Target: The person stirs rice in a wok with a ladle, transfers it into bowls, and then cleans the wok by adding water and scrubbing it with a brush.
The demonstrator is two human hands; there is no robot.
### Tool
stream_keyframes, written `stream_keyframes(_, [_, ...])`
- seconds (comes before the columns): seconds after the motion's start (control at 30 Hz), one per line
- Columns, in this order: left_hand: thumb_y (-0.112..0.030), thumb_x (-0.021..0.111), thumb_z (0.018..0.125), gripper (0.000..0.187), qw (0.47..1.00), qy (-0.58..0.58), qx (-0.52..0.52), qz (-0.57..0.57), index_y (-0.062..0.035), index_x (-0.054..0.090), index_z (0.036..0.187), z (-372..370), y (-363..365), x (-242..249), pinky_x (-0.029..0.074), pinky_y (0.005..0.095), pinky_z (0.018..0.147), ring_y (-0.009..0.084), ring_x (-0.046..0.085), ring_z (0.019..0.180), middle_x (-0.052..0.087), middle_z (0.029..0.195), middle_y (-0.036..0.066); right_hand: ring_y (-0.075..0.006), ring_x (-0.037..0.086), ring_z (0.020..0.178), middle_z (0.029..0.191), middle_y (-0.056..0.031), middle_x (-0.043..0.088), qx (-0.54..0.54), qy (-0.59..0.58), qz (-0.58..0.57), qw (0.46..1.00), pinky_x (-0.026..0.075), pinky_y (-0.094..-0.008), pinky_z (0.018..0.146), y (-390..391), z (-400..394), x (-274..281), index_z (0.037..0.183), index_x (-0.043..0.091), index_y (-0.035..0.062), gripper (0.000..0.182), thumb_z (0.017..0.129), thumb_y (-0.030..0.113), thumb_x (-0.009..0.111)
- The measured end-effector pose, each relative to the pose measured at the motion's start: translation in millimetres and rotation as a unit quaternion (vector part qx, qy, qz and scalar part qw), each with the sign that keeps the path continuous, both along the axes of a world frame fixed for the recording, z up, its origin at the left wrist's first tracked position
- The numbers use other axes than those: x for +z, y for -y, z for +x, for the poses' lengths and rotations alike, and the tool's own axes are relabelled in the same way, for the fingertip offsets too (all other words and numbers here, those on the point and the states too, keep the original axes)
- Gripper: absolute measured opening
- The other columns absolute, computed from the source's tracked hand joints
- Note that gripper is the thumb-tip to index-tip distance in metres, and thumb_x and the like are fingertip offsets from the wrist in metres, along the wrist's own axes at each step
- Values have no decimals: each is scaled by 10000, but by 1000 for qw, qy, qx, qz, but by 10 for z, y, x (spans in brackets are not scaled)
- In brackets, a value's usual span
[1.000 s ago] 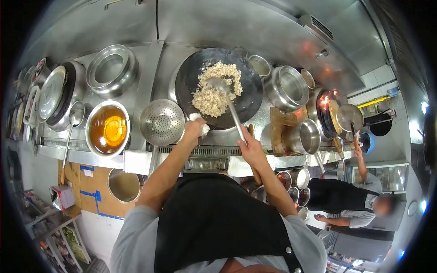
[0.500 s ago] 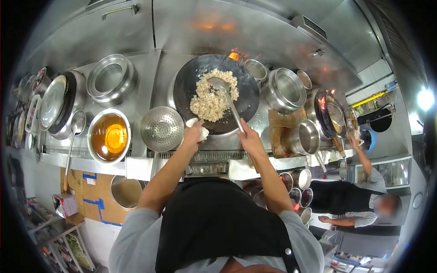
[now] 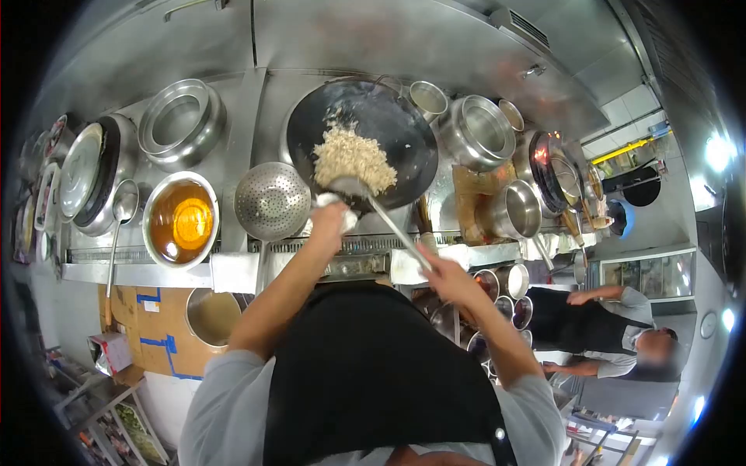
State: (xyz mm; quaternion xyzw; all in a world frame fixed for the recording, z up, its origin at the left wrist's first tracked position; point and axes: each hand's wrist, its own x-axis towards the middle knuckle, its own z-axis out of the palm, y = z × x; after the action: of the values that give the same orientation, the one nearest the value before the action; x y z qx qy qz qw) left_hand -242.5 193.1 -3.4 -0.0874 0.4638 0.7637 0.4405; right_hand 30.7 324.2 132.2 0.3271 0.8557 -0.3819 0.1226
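A large black wok (image 3: 404, 128) holds a heap of fried rice (image 3: 353, 158) on its near left side. My left hand (image 3: 330, 220) is closed on a folded white cloth (image 3: 347, 220) at the wok's near rim; the cloth and fingers hide the exact grip. In my right hand (image 3: 449, 278) is the long handle of a metal ladle (image 3: 398, 234). Its bowl lies against the near edge of the rice. A perforated strainer (image 3: 272, 200) rests left of the wok, close to my left forearm.
Further left stand a bowl of amber oil (image 3: 159, 221), a spoon-like ladle (image 3: 125, 203) and a steel pot (image 3: 210, 128). At right are a steel pot (image 3: 458, 140), a saucepan (image 3: 519, 208) and a flaming burner (image 3: 542, 153). A co-worker (image 3: 590, 318) stands at right.
The ladle has been drawn from the rice's far side to its near edge, my right hand moving back and right. The rice is gathered more tightly. The co-worker's arm has withdrawn from the stove.
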Motion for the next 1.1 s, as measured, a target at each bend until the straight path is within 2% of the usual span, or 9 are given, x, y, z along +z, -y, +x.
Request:
stream_keyframes(0.1, [-94,665,879,79,996,-82,8,-46,-58,654,948,10,35,-379,501,363,579,195,632,691,662,851,70,-492,678,995,1103,-346,667,-30,-38,126,991,538,-467,856,-206,-817,-205,1596,393,213,651,991,259,630])
stream_keyframes(0.37, [-46,647,856,225,999,-22,3,-49,14,672,1071,283,606,285,547,387,680,234,667,828,667,958,116,-87,544,595,745,-41,622,-13,-138,-62,988,472,-261,583,408,235,257,1629,373,202,664,1020,153,633])
stream_keyframes(0.47, [-114,682,878,100,998,-1,-33,-44,-58,653,957,-67,39,110,507,383,546,211,624,668,654,839,78,-348,738,957,1202,-257,697,-36,-27,-50,998,554,-417,853,152,-31,143,1600,407,200,669,988,244,675])
stream_keyframes(0.57, [-86,681,864,88,994,-97,-11,-50,-55,654,943,149,138,-198,520,378,568,207,645,695,660,838,73,-476,689,866,884,-309,677,-18,-126,134,983,543,-504,784,-283,-583,-701,1586,413,189,649,987,270,649])
stream_keyframes(0.77, [-62,655,862,130,997,-5,33,-67,-17,648,984,615,761,354,530,371,603,202,669,757,666,852,86,-257,679,888,1053,-199,658,-1,-231,-13,973,531,-361,829,222,81,-35,1620,356,148,719,981,167,685])
stream_keyframes(0.9, [-92,694,852,107,1000,15,0,5,-36,653,933,89,-76,224,480,376,550,218,629,681,652,846,97,-319,731,1024,1224,-236,712,-21,-5,-89,996,541,-383,926,-31,201,325,1613,376,164,709,975,191,684])
stream_keyframes(1.0, [-73,689,854,106,998,-62,10,-28,-17,660,939,228,-74,-193,495,375,543,227,636,667,663,838,108,-475,672,1050,1166,-316,674,-39,-50,42,997,533,-459,910,-503,-426,-34,1575,436,187,645,975,237,667])
stream_keyframes(1.03, [-52,681,854,111,995,-94,24,-28,-7,660,953,369,82,-350,512,375,552,230,648,675,670,844,113,-270,676,769,943,-242,717,3,-129,148,981,554,-402,787,-703,-473,-414,1585,421,174,635,1001,255,655])
stream_keyframes(1.1, [2,623,872,180,996,-32,27,-85,-26,642,1048,592,363,89,555,357,626,217,671,753,672,864,98,-439,707,1075,1168,-281,713,-46,-171,57,983,544,-449,891,-627,-531,91,1591,413,171,629,1007,206,643])
